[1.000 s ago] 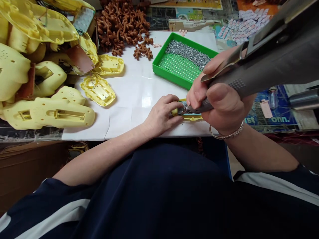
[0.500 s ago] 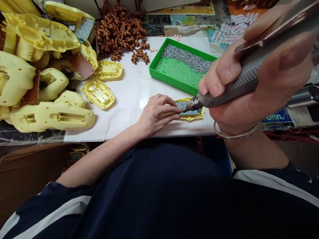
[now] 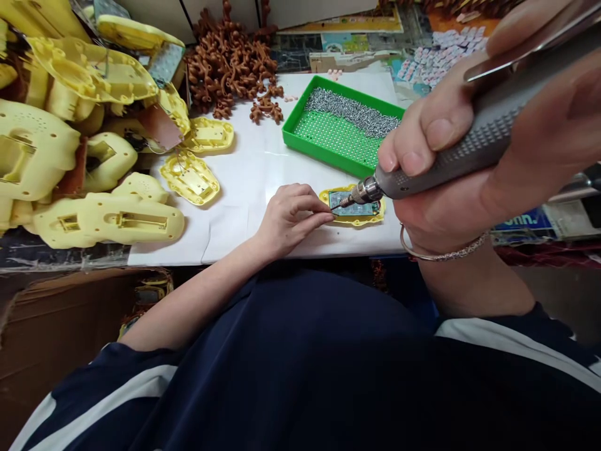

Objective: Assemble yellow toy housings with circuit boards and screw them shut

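My right hand (image 3: pixel 441 144) is wrapped round a grey electric screwdriver (image 3: pixel 451 160), which slants down to the left. Its bit reaches the left end of a green circuit board (image 3: pixel 354 203) lying in a yellow plastic shell (image 3: pixel 359 222). Thumb and fingers of my left hand (image 3: pixel 295 216) are pinched together at the bit's tip, by the shell's left edge. Whatever sits between those fingertips is too small to make out. Just behind the shell, a green tray (image 3: pixel 323 156) holds a heap of small silver screws (image 3: pixel 350 113).
Yellow shells (image 3: pixel 107 216) are piled at the left, with two smaller shell halves (image 3: pixel 190 178) beside them on white paper (image 3: pixel 239 213). Brown plastic pieces (image 3: pixel 230 62) are heaped at the back. Small white printed parts (image 3: pixel 436 56) lie at the back right. An open cardboard box (image 3: pixel 70 332) stands below the table's left edge.
My left fingers have drawn slightly left, showing more of the circuit board and the bit's tip. The screwdriver stays over the board in my right hand. The view has shifted a little.
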{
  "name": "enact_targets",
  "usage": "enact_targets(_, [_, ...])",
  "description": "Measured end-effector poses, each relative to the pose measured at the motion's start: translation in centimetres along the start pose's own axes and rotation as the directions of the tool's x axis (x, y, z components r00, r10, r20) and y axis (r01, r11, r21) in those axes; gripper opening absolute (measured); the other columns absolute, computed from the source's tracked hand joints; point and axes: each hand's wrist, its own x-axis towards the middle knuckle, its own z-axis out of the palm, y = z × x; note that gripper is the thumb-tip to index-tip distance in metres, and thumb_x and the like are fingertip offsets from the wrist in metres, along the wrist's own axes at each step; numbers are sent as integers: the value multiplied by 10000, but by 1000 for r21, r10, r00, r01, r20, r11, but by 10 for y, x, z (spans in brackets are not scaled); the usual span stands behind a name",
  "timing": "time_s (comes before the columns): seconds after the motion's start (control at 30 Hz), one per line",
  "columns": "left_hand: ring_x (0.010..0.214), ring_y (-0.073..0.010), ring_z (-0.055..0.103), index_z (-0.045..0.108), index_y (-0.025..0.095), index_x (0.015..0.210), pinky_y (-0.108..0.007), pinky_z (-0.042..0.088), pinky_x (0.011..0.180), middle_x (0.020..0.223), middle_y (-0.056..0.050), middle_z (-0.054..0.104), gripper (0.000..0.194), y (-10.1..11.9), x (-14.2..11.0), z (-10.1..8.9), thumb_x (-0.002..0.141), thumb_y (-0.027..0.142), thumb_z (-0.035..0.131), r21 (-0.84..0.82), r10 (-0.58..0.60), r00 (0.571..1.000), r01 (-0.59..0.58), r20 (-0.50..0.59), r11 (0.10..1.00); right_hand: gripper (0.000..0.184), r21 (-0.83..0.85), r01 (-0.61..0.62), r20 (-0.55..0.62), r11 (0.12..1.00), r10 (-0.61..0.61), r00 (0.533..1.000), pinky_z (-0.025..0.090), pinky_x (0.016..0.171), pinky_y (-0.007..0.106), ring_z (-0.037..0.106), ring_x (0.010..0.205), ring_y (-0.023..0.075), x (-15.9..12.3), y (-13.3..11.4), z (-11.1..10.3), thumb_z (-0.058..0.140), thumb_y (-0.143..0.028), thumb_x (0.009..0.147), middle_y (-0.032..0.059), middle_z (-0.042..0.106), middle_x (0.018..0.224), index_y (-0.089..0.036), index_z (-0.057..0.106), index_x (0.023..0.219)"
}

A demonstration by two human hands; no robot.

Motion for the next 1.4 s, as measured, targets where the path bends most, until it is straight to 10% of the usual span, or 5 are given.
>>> enact_targets(0.1, [712,-139,624,721,177,769,-295,441,758,757,-20,704,278,-1,2,1,927,400,675,135,78,997,-77,1,988,505,91,270,-48,958,-267,963,459,437,180,452,447,5,-3,2,1,430,-763,876,-99,444,597,-270,492,787])
enact_targets(0.73, [764,-150,621,683,181,843,-320,445,838,787,-10,674,262,-1,3,5,978,387,594,237,171,981,-189,97,953,539,208,158,38,965,-169,985,325,365,278,444,395,57,-4,7,-2,770,-717,668,-87,480,508,-231,540,627])
enact_targets(1.0, [1069,-251,556,586,160,1318,-399,458,933,1212,-130,610,684,-15,-2,16,854,659,644,333,-39,993,0,112,943,415,123,65,-46,990,-60,997,385,372,308,379,361,80,-7,24,-4,873,-488,567,-91,503,591,-281,561,746])
enact_targets(1.4, [1065,-278,522,617,204,1260,-419,431,892,1205,-104,590,498,-13,3,24,856,490,678,418,-189,968,104,168,902,387,132,47,-4,990,-47,999,406,390,290,396,375,93,-8,34,-4,907,-529,538,-93,468,560,-315,645,725])
